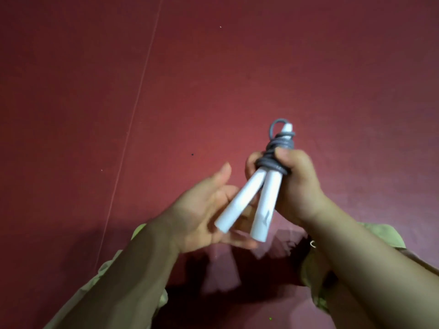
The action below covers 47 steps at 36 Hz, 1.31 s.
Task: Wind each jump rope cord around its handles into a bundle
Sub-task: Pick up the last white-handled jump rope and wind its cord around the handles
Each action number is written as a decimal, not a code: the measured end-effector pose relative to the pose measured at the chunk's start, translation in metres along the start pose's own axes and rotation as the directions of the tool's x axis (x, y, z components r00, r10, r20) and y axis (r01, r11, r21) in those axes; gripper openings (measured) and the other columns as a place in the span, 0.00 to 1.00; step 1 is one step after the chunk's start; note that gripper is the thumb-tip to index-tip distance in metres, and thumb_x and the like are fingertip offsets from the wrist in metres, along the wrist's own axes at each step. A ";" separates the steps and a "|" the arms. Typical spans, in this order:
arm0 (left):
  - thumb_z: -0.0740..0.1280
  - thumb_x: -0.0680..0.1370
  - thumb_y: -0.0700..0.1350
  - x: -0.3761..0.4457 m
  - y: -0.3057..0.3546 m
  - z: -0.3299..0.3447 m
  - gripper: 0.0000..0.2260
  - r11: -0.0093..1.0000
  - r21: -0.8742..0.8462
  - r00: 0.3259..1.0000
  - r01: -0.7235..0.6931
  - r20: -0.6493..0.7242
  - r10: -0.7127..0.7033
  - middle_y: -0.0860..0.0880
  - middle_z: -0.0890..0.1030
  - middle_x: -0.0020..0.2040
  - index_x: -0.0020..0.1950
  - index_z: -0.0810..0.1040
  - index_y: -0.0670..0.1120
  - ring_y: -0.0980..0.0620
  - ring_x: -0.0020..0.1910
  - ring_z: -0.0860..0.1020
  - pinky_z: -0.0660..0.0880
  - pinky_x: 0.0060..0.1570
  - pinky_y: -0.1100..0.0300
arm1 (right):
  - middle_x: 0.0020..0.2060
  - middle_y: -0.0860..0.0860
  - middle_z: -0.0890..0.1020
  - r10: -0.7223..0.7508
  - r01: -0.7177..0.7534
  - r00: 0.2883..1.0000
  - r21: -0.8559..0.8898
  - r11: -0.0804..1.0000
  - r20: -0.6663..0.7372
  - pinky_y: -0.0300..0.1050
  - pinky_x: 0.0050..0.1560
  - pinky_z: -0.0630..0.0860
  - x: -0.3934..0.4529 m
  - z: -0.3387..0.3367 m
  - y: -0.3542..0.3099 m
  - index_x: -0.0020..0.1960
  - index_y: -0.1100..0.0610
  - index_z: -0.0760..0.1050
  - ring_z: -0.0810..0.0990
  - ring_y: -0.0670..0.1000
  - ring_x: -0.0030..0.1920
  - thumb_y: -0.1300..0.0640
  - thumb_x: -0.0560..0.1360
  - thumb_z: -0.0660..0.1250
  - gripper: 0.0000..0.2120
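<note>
Dark red mat (237,67) with pale seam (140,96)

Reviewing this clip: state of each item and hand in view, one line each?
Grey cord: wound around the handles' upper part, small loop sticking out on top.
White handles: held together, lower ends splayed apart.
Right hand: grips the wound section.
Left hand: open, behind the lower ends.

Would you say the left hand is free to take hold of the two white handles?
Probably yes: the left hand is open right behind the white handles, whose lower ends stick out bare below the right hand.
</note>
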<state>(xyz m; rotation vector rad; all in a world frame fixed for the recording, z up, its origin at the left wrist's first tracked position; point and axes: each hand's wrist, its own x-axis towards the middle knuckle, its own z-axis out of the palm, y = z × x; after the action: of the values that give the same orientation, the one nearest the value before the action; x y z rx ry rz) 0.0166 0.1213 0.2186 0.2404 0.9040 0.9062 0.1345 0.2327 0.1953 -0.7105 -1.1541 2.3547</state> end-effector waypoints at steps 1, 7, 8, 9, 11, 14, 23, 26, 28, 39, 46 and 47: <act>0.63 0.63 0.68 0.001 0.000 -0.001 0.34 0.996 -0.094 0.996 -0.006 0.090 0.015 0.40 0.83 0.46 0.52 0.84 0.41 0.44 0.42 0.82 0.80 0.40 0.50 | 0.27 0.54 0.74 -0.024 0.021 0.999 0.071 0.997 0.032 0.38 0.28 0.67 0.002 0.000 -0.006 0.41 0.65 0.71 0.71 0.50 0.26 0.40 0.46 0.78 0.37; 0.57 0.73 0.69 0.011 -0.007 0.010 0.39 0.963 -0.261 0.882 0.069 0.466 0.063 0.41 0.81 0.48 0.62 0.75 0.35 0.43 0.43 0.80 0.78 0.43 0.53 | 0.18 0.53 0.70 0.066 -0.111 0.963 0.161 0.981 0.261 0.29 0.18 0.64 -0.002 -0.002 -0.023 0.42 0.65 0.69 0.65 0.45 0.12 0.43 0.55 0.77 0.31; 0.55 0.73 0.70 0.012 -0.006 0.013 0.38 0.970 -0.231 0.903 0.070 0.429 0.037 0.44 0.80 0.44 0.59 0.78 0.37 0.46 0.38 0.79 0.77 0.36 0.58 | 0.17 0.53 0.69 0.081 -0.116 0.966 0.135 0.984 0.245 0.29 0.18 0.64 -0.003 -0.002 -0.024 0.43 0.65 0.69 0.65 0.45 0.12 0.42 0.57 0.76 0.30; 0.54 0.73 0.70 0.014 -0.005 0.016 0.36 0.974 -0.215 0.926 0.070 0.377 0.017 0.46 0.79 0.39 0.55 0.80 0.39 0.48 0.34 0.77 0.73 0.31 0.63 | 0.17 0.52 0.69 0.084 -0.105 0.976 0.094 0.990 0.200 0.29 0.18 0.63 -0.003 -0.003 -0.024 0.43 0.64 0.69 0.64 0.45 0.13 0.42 0.59 0.74 0.28; 0.52 0.74 0.69 0.016 0.002 0.019 0.34 0.977 -0.204 0.968 0.062 0.249 -0.010 0.47 0.76 0.34 0.48 0.80 0.40 0.50 0.28 0.73 0.64 0.26 0.66 | 0.16 0.50 0.68 0.077 -0.077 0.994 -0.001 0.997 0.083 0.33 0.21 0.63 -0.004 -0.004 -0.025 0.43 0.62 0.68 0.64 0.46 0.15 0.44 0.68 0.65 0.20; 0.49 0.75 0.68 0.019 0.010 0.020 0.33 0.990 -0.137 0.993 0.027 0.114 -0.012 0.46 0.74 0.33 0.42 0.80 0.41 0.50 0.26 0.72 0.59 0.25 0.65 | 0.18 0.49 0.67 0.100 -0.102 0.995 -0.090 0.991 -0.027 0.38 0.24 0.64 -0.004 -0.005 -0.024 0.41 0.59 0.65 0.64 0.49 0.18 0.46 0.73 0.57 0.16; 0.53 0.76 0.62 0.031 0.007 0.026 0.26 0.997 0.015 0.990 -0.080 -0.116 0.081 0.45 0.75 0.33 0.46 0.76 0.39 0.49 0.26 0.73 0.59 0.22 0.67 | 0.23 0.56 0.67 0.132 -0.174 0.982 -0.367 0.914 -0.137 0.54 0.36 0.61 0.001 -0.011 -0.020 0.38 0.62 0.70 0.66 0.57 0.29 0.34 0.72 0.56 0.29; 0.55 0.77 0.60 0.040 0.003 0.024 0.22 0.995 0.070 0.970 -0.077 -0.224 0.091 0.44 0.76 0.32 0.48 0.76 0.42 0.48 0.25 0.73 0.58 0.22 0.67 | 0.26 0.58 0.69 0.110 -0.235 0.964 -0.575 0.783 -0.244 0.47 0.33 0.67 -0.002 -0.019 -0.020 0.39 0.61 0.74 0.69 0.54 0.28 0.37 0.78 0.53 0.29; 0.55 0.78 0.60 0.048 0.000 0.020 0.22 0.972 0.230 0.936 -0.048 -0.330 0.124 0.44 0.77 0.32 0.52 0.76 0.43 0.47 0.26 0.74 0.59 0.22 0.66 | 0.24 0.53 0.71 0.098 -0.276 0.950 -0.655 0.704 -0.296 0.39 0.26 0.65 -0.004 -0.026 -0.021 0.35 0.60 0.73 0.68 0.50 0.23 0.43 0.82 0.49 0.27; 0.53 0.81 0.60 0.050 -0.008 -0.006 0.24 0.730 0.670 0.828 0.136 -0.482 0.288 0.49 0.79 0.28 0.38 0.77 0.46 0.50 0.30 0.76 0.71 0.34 0.61 | 0.30 0.50 0.73 0.189 -0.413 0.910 -0.765 0.495 -0.369 0.41 0.31 0.67 -0.002 -0.026 0.001 0.38 0.54 0.72 0.70 0.48 0.29 0.41 0.81 0.48 0.24; 0.58 0.71 0.67 0.040 -0.013 -0.026 0.20 0.630 0.759 0.745 0.162 -0.513 0.426 0.55 0.75 0.35 0.42 0.75 0.51 0.51 0.38 0.73 0.70 0.43 0.54 | 0.35 0.55 0.75 0.202 -0.361 0.932 -0.757 0.544 -0.300 0.44 0.35 0.69 0.001 -0.008 0.003 0.38 0.49 0.67 0.73 0.54 0.32 0.44 0.81 0.50 0.18; 0.60 0.74 0.65 0.038 -0.013 -0.029 0.16 0.628 0.760 0.733 0.169 -0.523 0.435 0.57 0.75 0.35 0.42 0.74 0.52 0.52 0.38 0.73 0.69 0.42 0.55 | 0.35 0.54 0.75 0.209 -0.360 0.933 -0.759 0.542 -0.293 0.43 0.35 0.69 0.001 -0.005 0.003 0.38 0.50 0.68 0.73 0.54 0.31 0.42 0.81 0.50 0.19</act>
<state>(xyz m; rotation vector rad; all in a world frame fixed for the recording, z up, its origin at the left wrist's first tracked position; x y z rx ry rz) 0.0132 0.1376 0.1721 0.7825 2.0025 0.6865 0.1365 0.2350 0.1899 -1.4670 -2.1996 1.8193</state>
